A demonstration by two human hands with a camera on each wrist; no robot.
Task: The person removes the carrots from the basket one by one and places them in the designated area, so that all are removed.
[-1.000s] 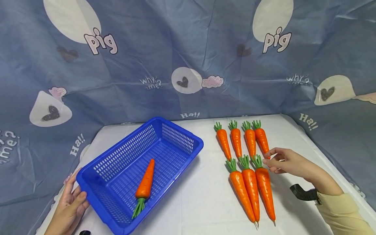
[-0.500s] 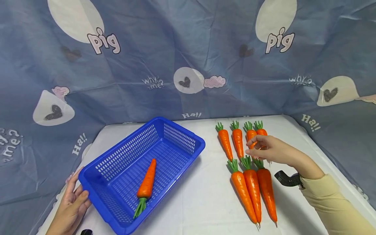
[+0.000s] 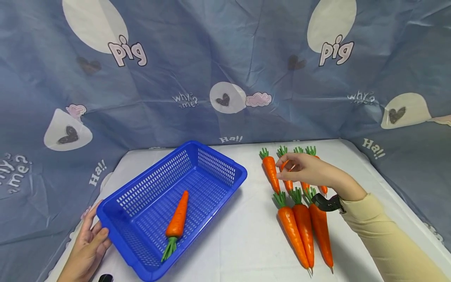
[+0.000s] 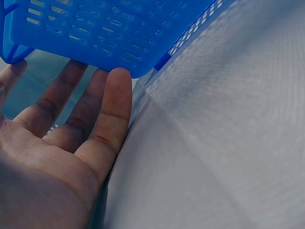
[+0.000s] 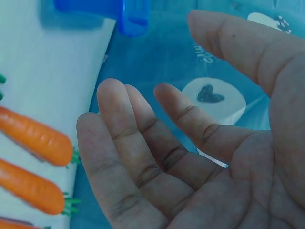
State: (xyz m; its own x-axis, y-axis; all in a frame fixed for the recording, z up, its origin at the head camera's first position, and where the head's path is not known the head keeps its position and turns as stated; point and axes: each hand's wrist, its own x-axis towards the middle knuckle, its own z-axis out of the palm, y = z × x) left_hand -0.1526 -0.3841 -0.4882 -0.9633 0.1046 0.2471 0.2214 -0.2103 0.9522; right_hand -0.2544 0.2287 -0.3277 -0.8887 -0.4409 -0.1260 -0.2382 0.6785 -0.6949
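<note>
A blue plastic basket (image 3: 208, 196) stands turned at an angle on the left, with one carrot (image 3: 177, 219) lying inside. My left hand (image 3: 86, 246) is at the basket's near left end. Its fairly straight fingers (image 4: 112, 105) touch the basket's lower edge in the left wrist view. My right hand (image 3: 308, 168), empty with relaxed, slightly bent fingers, is above the back row of carrots, partly covering them; the leftmost back carrot (image 3: 270, 172) is nearest its fingertips. Three front carrots (image 3: 292, 235) lie side by side below it, green tops pointing away.
A white cloth (image 3: 239, 231) covers the table under basket and carrots. Behind it hangs a blue printed curtain (image 3: 169, 70). A dark strap device (image 3: 327, 203) sits on the right wrist, and a small black object (image 3: 105, 277) shows at the bottom edge.
My right hand has moved left, from beside the rightmost back carrot to over the back row, holding nothing. The left hand and the basket stay in place.
</note>
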